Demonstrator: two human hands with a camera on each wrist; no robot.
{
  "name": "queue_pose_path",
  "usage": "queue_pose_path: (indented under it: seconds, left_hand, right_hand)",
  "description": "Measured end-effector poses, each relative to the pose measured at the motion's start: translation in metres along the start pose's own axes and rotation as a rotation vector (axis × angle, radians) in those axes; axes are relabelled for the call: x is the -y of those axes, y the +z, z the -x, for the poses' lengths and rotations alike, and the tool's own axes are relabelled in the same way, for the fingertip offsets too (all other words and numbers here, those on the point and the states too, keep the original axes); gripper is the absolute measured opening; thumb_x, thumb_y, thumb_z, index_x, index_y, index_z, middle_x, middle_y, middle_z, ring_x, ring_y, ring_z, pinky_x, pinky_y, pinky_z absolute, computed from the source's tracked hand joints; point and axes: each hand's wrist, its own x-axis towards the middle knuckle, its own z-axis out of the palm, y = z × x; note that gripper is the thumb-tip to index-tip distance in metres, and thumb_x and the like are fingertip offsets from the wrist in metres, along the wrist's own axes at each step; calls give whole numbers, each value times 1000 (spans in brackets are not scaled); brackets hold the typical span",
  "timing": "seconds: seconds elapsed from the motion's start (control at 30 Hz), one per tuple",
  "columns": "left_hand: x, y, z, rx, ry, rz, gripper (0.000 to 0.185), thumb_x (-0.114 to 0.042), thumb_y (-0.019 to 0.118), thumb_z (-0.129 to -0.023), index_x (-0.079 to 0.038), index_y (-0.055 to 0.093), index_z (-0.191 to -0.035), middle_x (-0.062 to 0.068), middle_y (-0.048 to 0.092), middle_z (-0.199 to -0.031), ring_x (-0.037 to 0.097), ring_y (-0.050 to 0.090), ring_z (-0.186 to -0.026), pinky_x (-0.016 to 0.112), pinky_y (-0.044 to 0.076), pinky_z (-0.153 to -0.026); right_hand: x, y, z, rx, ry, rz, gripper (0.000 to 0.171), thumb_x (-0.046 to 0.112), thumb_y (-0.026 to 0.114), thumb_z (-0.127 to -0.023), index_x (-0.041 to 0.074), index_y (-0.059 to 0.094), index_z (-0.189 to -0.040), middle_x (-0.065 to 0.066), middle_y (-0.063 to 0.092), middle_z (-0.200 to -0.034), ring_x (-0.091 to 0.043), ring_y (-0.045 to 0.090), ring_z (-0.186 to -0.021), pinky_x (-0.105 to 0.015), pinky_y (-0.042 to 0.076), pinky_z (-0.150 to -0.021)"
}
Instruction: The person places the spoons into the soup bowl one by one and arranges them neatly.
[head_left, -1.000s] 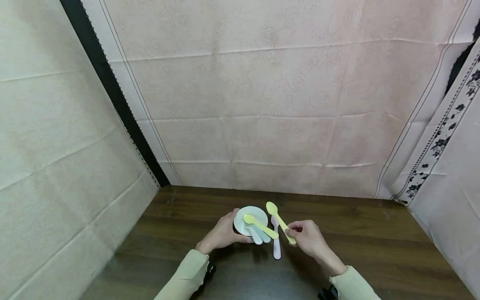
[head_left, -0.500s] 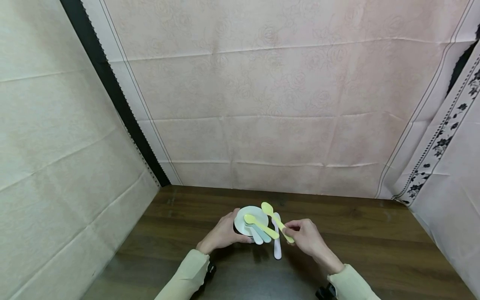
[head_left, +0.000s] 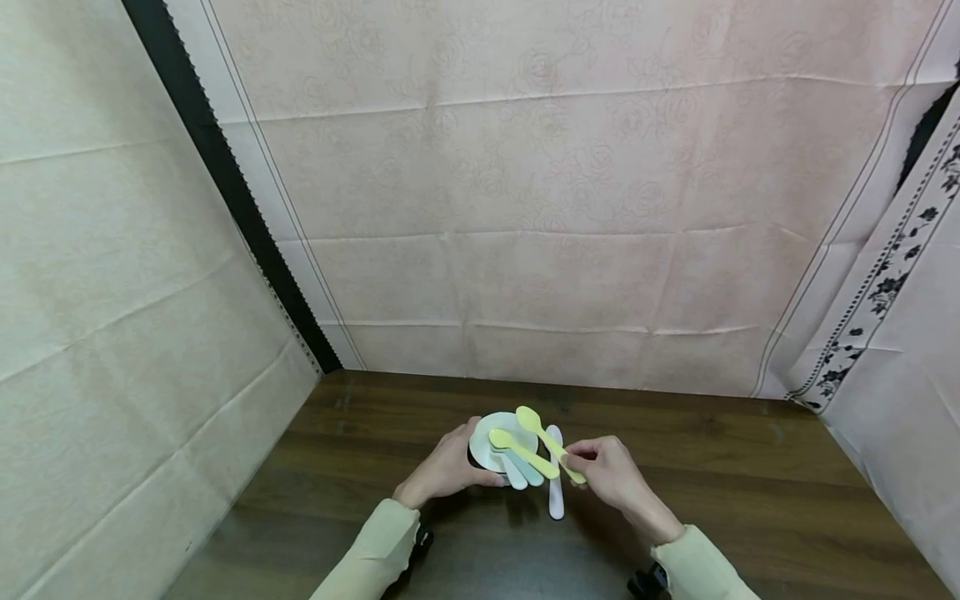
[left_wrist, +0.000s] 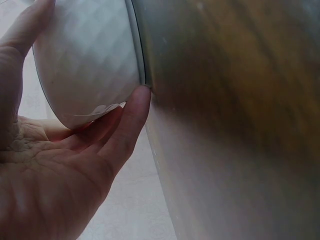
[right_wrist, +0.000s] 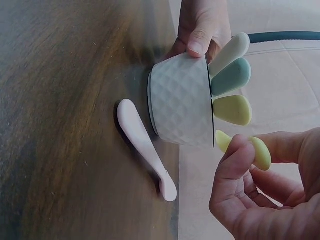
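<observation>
Left hand: the left hand (head_left: 444,471) holds the white bowl (head_left: 495,442) from its left side. The left wrist view shows the thumb on one side of the faceted wall and the fingers (left_wrist: 131,117) curled around the lower part, so the hand grips the bowl.
Right hand: the right hand (head_left: 611,477) pinches the handle of a yellow spoon (head_left: 546,440) between the thumb and the curled fingers (right_wrist: 235,167). The other fingers are bent in toward the palm.
Held spoon: it is in the air, tilted, with its round head just above the right rim of the bowl and its handle end inside the pinch.
Bowl: it stands on the dark wooden table (head_left: 735,483), between the two hands, near the person. Its outer wall has a diamond pattern.
Spoons in the bowl: three spoons lean in it, with handles over the near rim: a second yellow spoon (head_left: 521,452), a pale blue-green spoon (right_wrist: 231,77) and a cream spoon (right_wrist: 229,53). They lie side by side like a fan.
Spoon on the table: a pale pink spoon (head_left: 555,475) lies flat on the table, just beside the bowl on its right and under the held spoon. I cannot tell if it touches the bowl.
Sleeves: both arms wear light cream sleeves (head_left: 375,550).
Around: pale cloth panels (head_left: 525,208) hang behind the table and at both sides.
</observation>
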Motion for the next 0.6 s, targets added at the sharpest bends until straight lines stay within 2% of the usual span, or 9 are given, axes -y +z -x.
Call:
queue_pose_path:
  seconds: [0.3, 0.6]
  left_hand:
    - [-1, 0, 0, 3, -1, 8, 94, -41, 98, -81, -8, 49, -154, 9, 67, -141, 29, 64, -130, 53, 52, -108]
    - [0, 0, -1, -4, -8, 4, 93, -40, 98, -81, -8, 49, -153, 9, 67, -141, 29, 64, -129, 52, 53, -107]
  right_hand:
    - [0, 2, -3, 11, -5, -18, 14, 3, 73, -100, -7, 81, -107, -15, 78, -88, -16, 66, -67, -31, 56, -61]
    - [-1, 4, -6, 11, -2, -18, 14, 3, 74, -100, -6, 81, -108, -14, 78, -88, -16, 65, -66, -32, 56, -62]
